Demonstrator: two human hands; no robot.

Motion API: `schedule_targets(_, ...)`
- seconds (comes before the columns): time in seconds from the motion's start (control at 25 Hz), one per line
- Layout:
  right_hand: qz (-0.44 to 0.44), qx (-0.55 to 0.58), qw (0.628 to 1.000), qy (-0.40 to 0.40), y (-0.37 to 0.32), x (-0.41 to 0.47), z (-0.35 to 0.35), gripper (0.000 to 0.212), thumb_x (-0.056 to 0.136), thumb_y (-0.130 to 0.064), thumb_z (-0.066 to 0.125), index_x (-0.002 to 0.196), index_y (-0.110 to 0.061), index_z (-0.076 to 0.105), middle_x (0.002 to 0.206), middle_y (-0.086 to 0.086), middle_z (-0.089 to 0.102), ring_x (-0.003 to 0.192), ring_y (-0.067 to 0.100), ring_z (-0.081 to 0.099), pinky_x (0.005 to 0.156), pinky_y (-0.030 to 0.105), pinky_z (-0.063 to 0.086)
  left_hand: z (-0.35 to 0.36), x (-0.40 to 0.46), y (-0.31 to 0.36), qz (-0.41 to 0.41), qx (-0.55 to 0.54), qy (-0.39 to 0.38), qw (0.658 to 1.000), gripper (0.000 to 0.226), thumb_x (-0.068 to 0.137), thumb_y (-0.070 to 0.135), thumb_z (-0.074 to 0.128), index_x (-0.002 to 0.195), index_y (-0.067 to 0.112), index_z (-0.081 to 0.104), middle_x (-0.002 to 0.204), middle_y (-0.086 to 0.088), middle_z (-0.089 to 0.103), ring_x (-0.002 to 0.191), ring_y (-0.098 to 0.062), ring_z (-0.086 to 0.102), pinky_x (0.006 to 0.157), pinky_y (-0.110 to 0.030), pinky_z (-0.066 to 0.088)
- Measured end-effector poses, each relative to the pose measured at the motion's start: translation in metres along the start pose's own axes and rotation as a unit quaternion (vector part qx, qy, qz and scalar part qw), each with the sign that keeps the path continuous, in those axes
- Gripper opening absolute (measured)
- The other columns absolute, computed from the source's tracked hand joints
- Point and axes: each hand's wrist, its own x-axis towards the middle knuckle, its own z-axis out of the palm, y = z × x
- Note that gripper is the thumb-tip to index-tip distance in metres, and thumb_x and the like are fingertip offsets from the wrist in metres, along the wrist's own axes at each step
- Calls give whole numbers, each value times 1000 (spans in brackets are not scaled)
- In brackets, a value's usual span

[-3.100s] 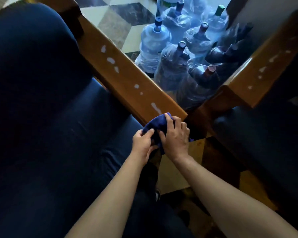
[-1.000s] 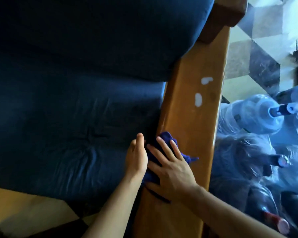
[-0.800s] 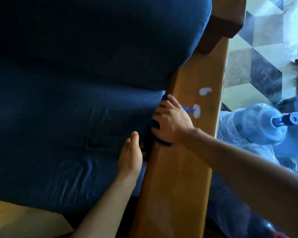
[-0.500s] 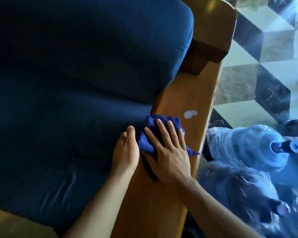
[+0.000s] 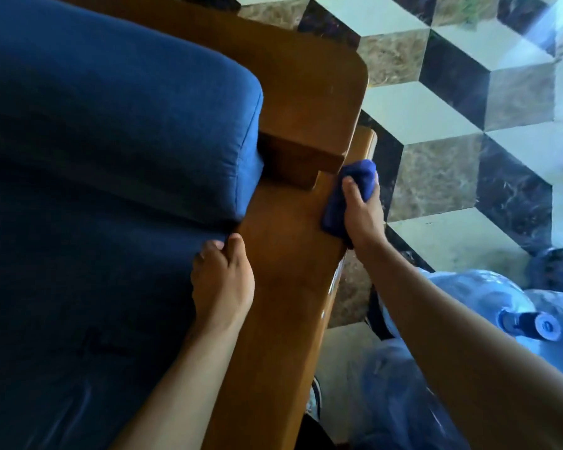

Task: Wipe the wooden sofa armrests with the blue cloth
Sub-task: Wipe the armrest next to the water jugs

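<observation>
The wooden sofa armrest runs from the bottom middle up to the sofa's back frame. Its top shows bare brown wood with no white spots. My right hand grips the bunched blue cloth against the armrest's outer edge, near its far end beside the back post. My left hand rests with loosely curled fingers on the inner edge of the armrest, touching the dark blue seat cushion. It holds nothing.
A blue back cushion lies to the left of the frame. Several large plastic water bottles stand on the floor at the lower right, close to the armrest. Patterned cube tiles cover the floor beyond.
My right hand has slid the cloth forward and outward along the armrest to its far outer edge, bunching it. The last white spot is gone. My left hand moved up slightly along the inner edge.
</observation>
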Motion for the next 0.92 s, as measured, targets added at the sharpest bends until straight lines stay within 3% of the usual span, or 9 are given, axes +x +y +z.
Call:
schedule_targets(0.08,33,48,998,13,-10,39,0,62,88,-62,63,134,-20,56,110,-4,66,107,21,67,85,28,45,5,2,-1,18,18,12,1000,46,99,54,39,122,17,52,122,-11,56,104,-30,58,90,-52,52)
schedule_targets(0.2,105,50,993,1,-48,87,1,90,67,-78,70,131,-16,56,110,2,66,96,21,67,85,33,53,8,1,-8,40,33,36,998,48,99,54,40,130,19,50,124,-9,58,103,-26,60,87,-49,54)
schedule_targets(0.36,-92,-48,991,89,-46,72,5,54,96,-44,57,144,-20,50,141,8,53,126,25,56,91,24,36,-1,-6,-18,75,49,-2,996,52,100,55,33,139,23,48,128,-7,60,105,-24,61,83,-40,50)
schedule_targets(0.44,-165,-56,983,64,-14,5,5,57,99,-34,55,154,-25,42,161,4,37,142,19,41,105,21,33,-16,-12,-28,85,47,-33,995,50,101,56,30,132,25,54,120,-4,64,101,-23,62,81,-38,48)
schedule_targets(0.52,-201,-160,966,1,35,-96,7,59,100,-36,54,157,-25,39,170,8,22,154,29,23,123,34,24,-33,-21,-41,57,36,-52,996,46,101,56,28,116,26,59,108,-5,67,96,-25,62,83,-42,49)
schedule_targets(0.6,-321,-351,878,-53,67,-182,10,61,101,-47,47,156,-23,39,169,13,22,156,42,14,128,51,13,-47,-30,-57,17,30,-60,998,40,102,54,29,102,27,59,101,-6,67,94,-29,62,82,-41,47)
schedule_targets(0.68,-437,-442,768,-155,61,-176,12,66,102,-59,38,159,-26,34,170,10,21,158,39,10,128,55,13,-56,-38,-71,-3,18,-59,998,38,103,51,30,90,28,57,92,-5,65,90,-30,62,76,-38,42)
schedule_targets(0.76,-451,-494,721,-184,22,-136,25,72,100,-66,33,161,-28,29,172,8,16,159,33,7,128,52,12,-64,-48,-84,-8,11,-67,998,41,103,54,29,83,29,54,82,1,61,80,-24,62,69,-35,39)
schedule_targets(0.92,-322,-510,793,-86,13,-157,65,67,102,-58,35,160,-26,30,172,8,15,158,36,9,128,52,9,-81,-67,-115,-14,15,-52,998,44,104,51,30,80,26,57,79,2,62,75,-19,60,62,-33,37)
